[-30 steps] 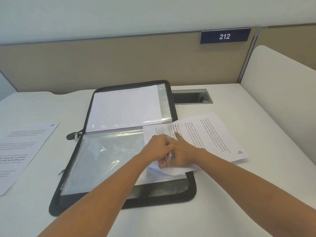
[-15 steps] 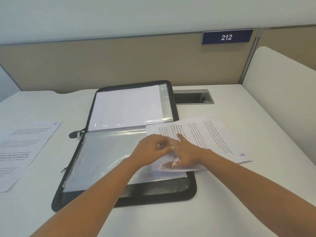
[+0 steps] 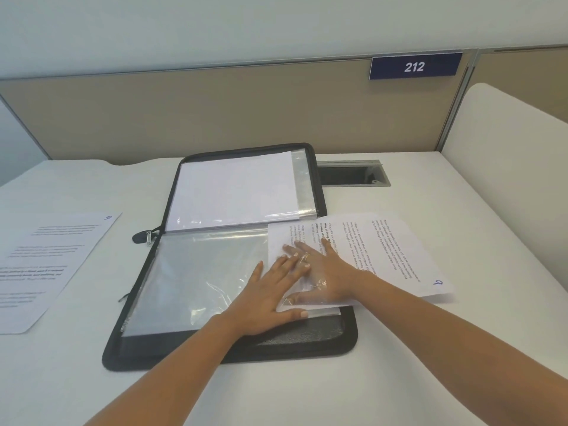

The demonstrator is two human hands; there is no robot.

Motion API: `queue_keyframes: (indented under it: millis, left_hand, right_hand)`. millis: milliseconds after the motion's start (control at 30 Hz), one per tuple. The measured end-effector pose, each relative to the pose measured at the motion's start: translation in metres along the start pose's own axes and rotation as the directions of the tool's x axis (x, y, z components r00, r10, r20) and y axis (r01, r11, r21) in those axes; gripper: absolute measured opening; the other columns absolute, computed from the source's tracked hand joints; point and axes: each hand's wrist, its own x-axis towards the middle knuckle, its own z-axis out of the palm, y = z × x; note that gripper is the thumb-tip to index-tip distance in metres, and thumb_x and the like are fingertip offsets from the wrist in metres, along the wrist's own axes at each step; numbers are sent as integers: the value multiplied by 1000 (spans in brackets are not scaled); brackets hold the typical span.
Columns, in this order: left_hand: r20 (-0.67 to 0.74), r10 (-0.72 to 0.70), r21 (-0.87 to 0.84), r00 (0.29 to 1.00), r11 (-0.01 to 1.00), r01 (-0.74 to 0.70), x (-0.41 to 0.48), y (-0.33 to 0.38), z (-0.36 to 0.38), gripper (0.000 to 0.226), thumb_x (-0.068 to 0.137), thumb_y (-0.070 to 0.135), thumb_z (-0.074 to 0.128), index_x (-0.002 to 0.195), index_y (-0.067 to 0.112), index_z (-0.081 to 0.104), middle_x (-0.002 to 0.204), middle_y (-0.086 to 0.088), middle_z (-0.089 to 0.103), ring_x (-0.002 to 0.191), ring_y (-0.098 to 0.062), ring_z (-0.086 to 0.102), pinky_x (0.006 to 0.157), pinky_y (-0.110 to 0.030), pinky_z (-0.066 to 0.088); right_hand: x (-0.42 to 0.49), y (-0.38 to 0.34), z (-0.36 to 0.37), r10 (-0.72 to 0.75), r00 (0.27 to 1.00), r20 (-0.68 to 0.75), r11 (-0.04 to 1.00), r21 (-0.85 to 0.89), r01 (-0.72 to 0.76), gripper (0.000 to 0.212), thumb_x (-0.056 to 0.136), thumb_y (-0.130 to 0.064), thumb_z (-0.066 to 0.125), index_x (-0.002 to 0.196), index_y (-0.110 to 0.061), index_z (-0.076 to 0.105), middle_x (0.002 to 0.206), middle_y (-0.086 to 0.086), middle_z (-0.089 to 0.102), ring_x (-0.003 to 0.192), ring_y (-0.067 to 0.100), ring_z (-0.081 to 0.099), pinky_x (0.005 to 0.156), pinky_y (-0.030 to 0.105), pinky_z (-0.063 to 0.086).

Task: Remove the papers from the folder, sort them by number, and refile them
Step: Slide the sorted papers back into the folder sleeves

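1. The black zip folder [image 3: 233, 345] lies open mid-tabletop. The left hand [image 3: 270, 298] presses flat, unclenched, on its clear plastic sleeve [image 3: 196, 272].
2. The right hand [image 3: 319, 272], fingers inside the sleeve mouth, guides the white printed sheet marked 9 [image 3: 384, 250]; it is grasping nothing firmly.
3. Judgement: hold the sleeve taut and slide the sheet squarely.
4. Count: two loose printed sheets, the other [image 3: 46, 265] near the left edge.

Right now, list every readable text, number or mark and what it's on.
"212": white numerals on the blue plate fixed to the partition.
"9", handwritten in blue: corner of the sheet under the right hand.
Blue handwritten mark: top corner of the left sheet, unreadable.
Printed paragraphs on both sheets: too small or blurred.
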Motion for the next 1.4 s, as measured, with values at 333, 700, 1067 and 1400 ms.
queue_keyframes:
  millis: [333, 700, 1067, 1400]
  left_hand:
    - [-73, -141, -537, 987, 840, 80, 2, -1, -5, 54, 81, 78, 9, 131, 58, 20, 148, 29, 13, 140, 8, 2, 117, -33, -8]
    - [50, -22, -52, 999, 998, 25, 2, -10, 2, 99, 64, 89, -1, 148, 37, 3, 147, 22, -18, 137, 0, -21, 111, -37, -18]
    - [80, -35, -33, 996, 999, 37, 1, -2, -1, 98, 64, 86, -1, 148, 36, -2, 146, 23, -16, 135, 5, -19, 112, -37, -17]
    - [23, -99, -109, 995, 989, 101, 1, -1, 0, 107, 58, 92, -6, 149, 37, 10, 157, 15, -1, 141, 1, -9, 114, -37, -14]
  right_hand:
    - [-4, 21, -12, 101, 974, -205, 952, 305, -35, 34, 94, -32, 53, 127, -23, 57, 144, -4, 44, 134, 11, 38, 117, 44, 17]
    - [-7, 15, 3, 96, 990, -104, 982, 171, -77, 71, 88, -60, 45, 148, -32, 22, 157, -15, 8, 144, 3, -3, 116, 39, -13]
    - [-16, 16, 0, 304, 918, -252, 909, 365, -201, 37, 100, -31, 41, 133, -16, 49, 143, 1, 46, 135, 16, 36, 116, 32, -1]
    - [-17, 10, 1, 610, 670, -424, 785, 441, -435, 26, 96, -24, 44, 119, -19, 56, 120, -5, 61, 113, 14, 55, 117, 36, 12]
